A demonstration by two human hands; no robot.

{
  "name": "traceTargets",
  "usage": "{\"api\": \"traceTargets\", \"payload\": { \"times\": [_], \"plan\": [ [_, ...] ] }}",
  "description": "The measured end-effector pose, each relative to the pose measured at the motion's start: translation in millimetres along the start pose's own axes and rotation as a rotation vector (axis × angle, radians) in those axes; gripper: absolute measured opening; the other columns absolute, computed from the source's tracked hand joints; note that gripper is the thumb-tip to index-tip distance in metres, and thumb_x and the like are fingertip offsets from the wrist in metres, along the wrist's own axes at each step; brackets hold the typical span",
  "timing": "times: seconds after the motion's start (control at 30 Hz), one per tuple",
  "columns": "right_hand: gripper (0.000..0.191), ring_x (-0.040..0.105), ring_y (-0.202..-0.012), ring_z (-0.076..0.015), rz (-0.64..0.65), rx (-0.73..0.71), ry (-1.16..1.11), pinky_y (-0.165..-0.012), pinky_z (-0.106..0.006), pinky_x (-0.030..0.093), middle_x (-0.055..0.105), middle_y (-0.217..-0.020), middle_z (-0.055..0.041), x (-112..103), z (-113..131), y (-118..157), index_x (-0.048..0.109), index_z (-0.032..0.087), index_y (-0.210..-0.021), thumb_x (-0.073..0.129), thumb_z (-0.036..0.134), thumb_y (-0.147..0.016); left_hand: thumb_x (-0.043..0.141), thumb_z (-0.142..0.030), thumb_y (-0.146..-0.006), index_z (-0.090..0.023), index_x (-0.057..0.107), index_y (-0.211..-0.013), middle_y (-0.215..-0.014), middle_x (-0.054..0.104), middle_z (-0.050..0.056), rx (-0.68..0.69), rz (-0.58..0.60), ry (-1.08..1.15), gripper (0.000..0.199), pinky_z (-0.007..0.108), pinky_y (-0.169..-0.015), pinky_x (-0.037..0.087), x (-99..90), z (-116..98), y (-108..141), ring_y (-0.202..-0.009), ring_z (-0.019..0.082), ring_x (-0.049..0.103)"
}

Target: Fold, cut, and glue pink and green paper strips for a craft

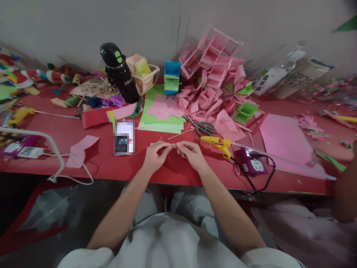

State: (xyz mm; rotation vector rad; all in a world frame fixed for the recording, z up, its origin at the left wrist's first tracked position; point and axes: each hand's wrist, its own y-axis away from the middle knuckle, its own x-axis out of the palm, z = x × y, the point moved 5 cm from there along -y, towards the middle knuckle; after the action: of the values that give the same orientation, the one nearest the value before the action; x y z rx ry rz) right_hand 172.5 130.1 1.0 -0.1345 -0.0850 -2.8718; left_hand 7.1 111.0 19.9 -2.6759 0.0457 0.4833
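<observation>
Near the front edge of the red table, my left hand [158, 154] and my right hand [190, 153] meet fingertip to fingertip. Both pinch a small strip of pink paper [174, 146], most of it covered by my fingers. Grey-handled scissors [205, 128] lie just beyond my right hand. To the right of that hand rests a yellow hot glue gun [216, 142] with a long clear glue stick in its back. A phone [124, 137], its screen blurred out, lies left of my left hand.
Pink folded-paper pieces [214, 74] are heaped at the back, beside green sheets [160, 124]. A black bottle [119, 74] stands back left. A purple power socket [253, 162] with a black cord sits right. Another person's arm [346, 190] shows at the right edge.
</observation>
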Motion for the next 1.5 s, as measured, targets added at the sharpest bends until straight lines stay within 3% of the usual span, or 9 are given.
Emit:
{"api": "traceTargets", "payload": {
  "times": [0.47, 0.67, 0.73, 0.8, 0.9, 1.0, 1.23, 1.37, 1.5],
  "plan": [
    [0.036, 0.043, -0.053, -0.0105, -0.003, -0.037, 0.044, -0.051, -0.026, 0.036, 0.056, -0.063, 0.0018, 1.2, 2.7, 0.5, 0.075, 0.020, -0.084, 0.066, 0.055, -0.088, 0.061, -0.027, -0.096, -0.022, 0.074, -0.097, -0.094, 0.077, 0.006, 0.019, 0.022, -0.033, 0.014, 0.033, -0.081, 0.055, 2.5, -0.8, -0.7, -0.085, 0.018, 0.070],
    [0.024, 0.061, -0.077, -0.0194, -0.273, -0.277, 0.587, -0.071, -0.033, 0.049, 0.070, -0.093, -0.0072, -13.9, 30.9, 32.8, 0.072, 0.022, -0.102, 0.057, 0.040, -0.096, 0.059, -0.027, -0.095, -0.022, 0.071, -0.096, -0.092, 0.074, 0.004, -0.002, 0.024, -0.302, 0.013, 0.031, -0.078, 0.052, -7.8, -11.8, 20.9, -0.085, 0.018, 0.068],
    [0.027, 0.062, -0.077, -0.0205, -0.318, -0.242, 0.762, -0.073, -0.034, 0.050, 0.070, -0.096, -0.0091, -22.7, 30.8, 45.2, 0.072, 0.021, -0.109, 0.053, 0.036, -0.097, 0.057, -0.028, -0.096, -0.022, 0.070, -0.096, -0.088, 0.072, 0.003, -0.065, 0.001, -0.388, 0.014, 0.027, -0.072, 0.050, -17.8, -11.5, 31.1, -0.077, 0.016, 0.066],
    [0.032, 0.065, -0.079, -0.0225, -0.336, -0.166, 0.939, -0.070, -0.034, 0.049, 0.071, -0.101, -0.0108, -31.2, 26.2, 53.7, 0.071, 0.020, -0.118, 0.051, 0.035, -0.097, 0.054, -0.029, -0.097, -0.022, 0.070, -0.109, -0.093, 0.070, 0.004, -0.092, -0.004, -0.516, 0.021, 0.027, -0.071, 0.049, -26.2, -10.3, 37.3, -0.081, 0.017, 0.065],
    [0.039, 0.067, -0.082, -0.0249, -0.310, -0.048, 1.170, -0.060, -0.033, 0.045, 0.071, -0.107, -0.0118, -38.1, 17.8, 58.7, 0.068, 0.021, -0.128, 0.050, 0.036, -0.097, 0.052, -0.032, -0.097, -0.020, 0.065, -0.128, -0.104, 0.066, 0.009, -0.081, 0.069, -0.745, 0.036, 0.034, -0.078, 0.049, -29.7, -7.3, 38.3, -0.093, 0.024, 0.064],
    [0.041, 0.068, -0.080, -0.0239, -0.267, -0.001, 1.283, -0.056, -0.031, 0.042, 0.071, -0.107, -0.0111, -37.7, 13.5, 60.1, 0.066, 0.022, -0.131, 0.050, 0.038, -0.097, 0.052, -0.033, -0.096, -0.019, 0.065, -0.132, -0.105, 0.063, 0.012, -0.067, 0.146, -0.882, 0.040, 0.040, -0.080, 0.049, -27.8, -4.8, 36.4, -0.094, 0.028, 0.061],
    [0.032, 0.068, -0.083, -0.0223, -0.243, -0.055, 1.242, -0.057, -0.030, 0.044, 0.070, -0.101, -0.0074, -35.3, 13.7, 72.6, 0.072, 0.024, -0.117, 0.050, 0.037, -0.098, 0.050, -0.033, -0.098, -0.020, 0.069, -0.126, -0.101, 0.061, 0.010, -0.070, 0.183, -0.894, 0.036, 0.041, -0.082, 0.047, -35.2, -6.8, 40.1, -0.092, 0.027, 0.059],
    [0.025, 0.067, -0.089, -0.0229, -0.249, -0.150, 1.145, -0.068, -0.031, 0.051, 0.067, -0.095, -0.0078, -37.3, 16.7, 74.6, 0.075, 0.023, -0.100, 0.052, 0.035, -0.098, 0.050, -0.033, -0.098, -0.020, 0.070, -0.124, -0.102, 0.062, 0.010, -0.070, 0.191, -0.855, 0.034, 0.041, -0.082, 0.047, -40.9, -5.8, 42.8, -0.091, 0.026, 0.059],
    [0.025, 0.064, -0.102, -0.0276, -0.276, -0.175, 1.099, -0.081, -0.037, 0.054, 0.066, -0.110, -0.0117, -44.3, 15.6, 69.1, 0.071, 0.021, -0.111, 0.055, 0.035, -0.096, 0.052, -0.032, -0.098, -0.021, 0.072, -0.120, -0.102, 0.062, 0.009, -0.063, 0.187, -0.822, 0.032, 0.041, -0.082, 0.048, -43.9, -5.2, 44.5, -0.092, 0.025, 0.060]
  ]
}}
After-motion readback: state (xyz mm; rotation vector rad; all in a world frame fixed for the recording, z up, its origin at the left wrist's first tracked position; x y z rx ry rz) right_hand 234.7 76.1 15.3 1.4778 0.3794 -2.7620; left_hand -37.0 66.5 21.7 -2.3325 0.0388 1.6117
